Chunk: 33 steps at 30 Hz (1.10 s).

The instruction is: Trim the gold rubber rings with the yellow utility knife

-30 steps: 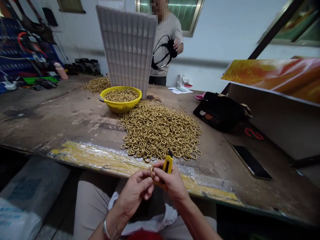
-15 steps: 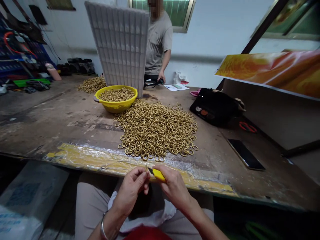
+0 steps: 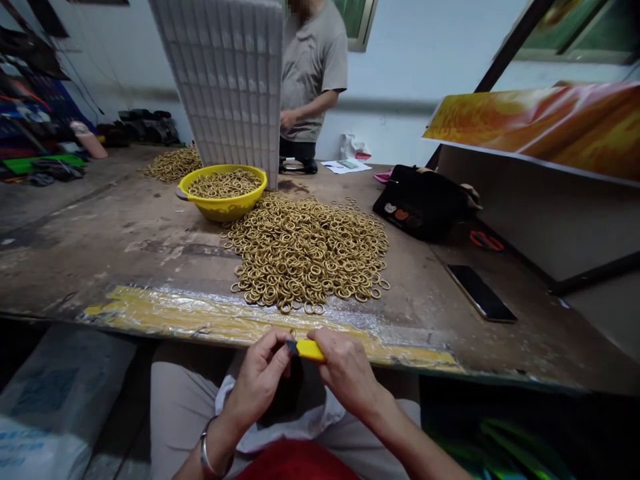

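Observation:
My left hand pinches a small gold-coloured ring, mostly hidden by the fingertips, just in front of the table edge. In my right hand is a yellow utility knife. Its dark tip points left and meets the ring and the fingertips of my left hand, though the exact contact is hard to make out. Beyond both hands, a wide pile of similar gold-coloured rings lies on the table. A yellow plastic basin filled with rings stands at the pile's back left.
Behind the basin rises a tall grey ribbed panel. A co-worker stands past it. To the right are a black bag, red-handled scissors and a phone. More rings lie at the back left.
The knife has swung to a more level position, its dark tip now against my left fingertips. The co-worker's hand has risen from a dark object on the table. My view has shifted slightly.

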Available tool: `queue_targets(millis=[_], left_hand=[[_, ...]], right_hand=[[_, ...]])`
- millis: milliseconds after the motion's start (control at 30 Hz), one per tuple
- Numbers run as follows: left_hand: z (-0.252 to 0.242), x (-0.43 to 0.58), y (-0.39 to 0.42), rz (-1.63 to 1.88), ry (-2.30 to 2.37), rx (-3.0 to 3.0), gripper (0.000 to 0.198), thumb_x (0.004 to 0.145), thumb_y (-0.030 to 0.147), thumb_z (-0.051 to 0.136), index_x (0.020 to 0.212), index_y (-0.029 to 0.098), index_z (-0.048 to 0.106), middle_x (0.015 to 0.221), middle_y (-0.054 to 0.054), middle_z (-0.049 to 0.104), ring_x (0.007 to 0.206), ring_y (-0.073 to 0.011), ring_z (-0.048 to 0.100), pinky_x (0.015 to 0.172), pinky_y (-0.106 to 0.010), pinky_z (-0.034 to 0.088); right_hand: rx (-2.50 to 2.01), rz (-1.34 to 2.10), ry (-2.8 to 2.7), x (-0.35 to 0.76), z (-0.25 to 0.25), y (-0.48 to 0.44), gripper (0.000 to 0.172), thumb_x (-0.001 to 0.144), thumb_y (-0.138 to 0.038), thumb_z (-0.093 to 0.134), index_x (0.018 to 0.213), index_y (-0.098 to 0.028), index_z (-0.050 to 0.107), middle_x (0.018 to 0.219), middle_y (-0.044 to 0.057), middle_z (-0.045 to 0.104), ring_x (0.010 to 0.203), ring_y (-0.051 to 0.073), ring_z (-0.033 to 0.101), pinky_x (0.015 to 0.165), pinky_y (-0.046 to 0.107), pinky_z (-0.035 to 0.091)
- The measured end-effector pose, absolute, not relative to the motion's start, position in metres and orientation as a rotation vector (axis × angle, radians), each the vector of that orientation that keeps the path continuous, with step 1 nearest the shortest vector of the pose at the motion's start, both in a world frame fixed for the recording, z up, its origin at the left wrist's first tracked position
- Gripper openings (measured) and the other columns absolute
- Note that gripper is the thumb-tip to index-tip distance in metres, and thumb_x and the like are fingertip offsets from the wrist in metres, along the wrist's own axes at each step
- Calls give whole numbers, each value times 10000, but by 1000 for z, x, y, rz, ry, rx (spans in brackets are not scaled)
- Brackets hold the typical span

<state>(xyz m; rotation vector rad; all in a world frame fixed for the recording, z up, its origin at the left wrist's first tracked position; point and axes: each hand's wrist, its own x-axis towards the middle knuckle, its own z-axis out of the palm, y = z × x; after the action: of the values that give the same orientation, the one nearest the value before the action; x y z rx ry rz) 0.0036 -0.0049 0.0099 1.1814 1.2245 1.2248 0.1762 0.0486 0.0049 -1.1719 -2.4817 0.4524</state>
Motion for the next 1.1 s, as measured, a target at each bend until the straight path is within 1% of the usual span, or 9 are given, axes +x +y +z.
queue_targets(millis=[200,400,500,600,667,733,833,1000,1100], left_hand=[[15,2,-4,1166,1277,1370,272,945,337,471,724,191,532,702,-12,466,668,-161,459,644,-263,357],[35,9,-15,1071,1028,1480,307,936,318,488,656,190,493,718,-41,495,709,-181,471,668,-285,365],[24,11,-13,1114,1024,1345,376,936,371,492,612,185,455,647,-24,458,638,-159,435,616,-280,345],[1,9,-5,1184,1062,1098,430,934,414,496,579,179,434,563,3,412,538,-121,383,533,-259,315],[-12,7,-1,1194,1023,889,377,905,426,550,638,171,476,577,10,451,488,-95,369,468,-234,279],[-19,5,0,1200,942,674,270,861,426,619,796,177,537,628,16,503,452,-75,360,418,-205,234],[-24,-1,-2,1197,853,464,317,810,411,682,989,172,576,655,19,522,440,-57,358,392,-176,222],[-23,-9,2,1191,816,345,279,759,367,725,819,126,598,690,-10,541,504,-62,432,384,-149,259],[-17,-9,8,1195,886,376,321,782,420,708,912,159,573,703,-2,575,469,-55,435,350,-126,216]], right_hand=[[-1196,362,-2525,172,4,51,181,835,-47,471,879,-190,574,812,30,651,727,167,588,641,267,335],[-1757,202,-2357,191,2,90,208,803,-15,471,902,-161,582,781,68,661,681,174,589,595,266,305],[-1569,256,-2360,191,6,99,256,760,17,481,882,-183,586,861,40,644,793,166,587,658,246,335],[-1400,279,-2475,176,5,97,350,713,66,457,887,-201,602,909,23,604,805,146,560,664,234,339],[-1393,219,-2544,166,0,98,343,732,59,457,896,-203,606,912,25,584,760,142,542,636,242,331],[-1410,146,-2596,159,-6,100,284,773,32,461,874,-192,602,899,33,574,721,142,526,614,253,321],[-1412,94,-2634,158,-12,107,250,807,18,442,835,-174,599,879,47,573,703,147,516,609,263,315],[-1226,409,-2460,167,-2,110,301,739,47,457,888,-166,608,874,39,569,774,157,517,661,253,334],[-994,815,-2279,169,13,103,172,858,-80,477,764,-172,590,764,9,529,727,138,501,655,239,346]])
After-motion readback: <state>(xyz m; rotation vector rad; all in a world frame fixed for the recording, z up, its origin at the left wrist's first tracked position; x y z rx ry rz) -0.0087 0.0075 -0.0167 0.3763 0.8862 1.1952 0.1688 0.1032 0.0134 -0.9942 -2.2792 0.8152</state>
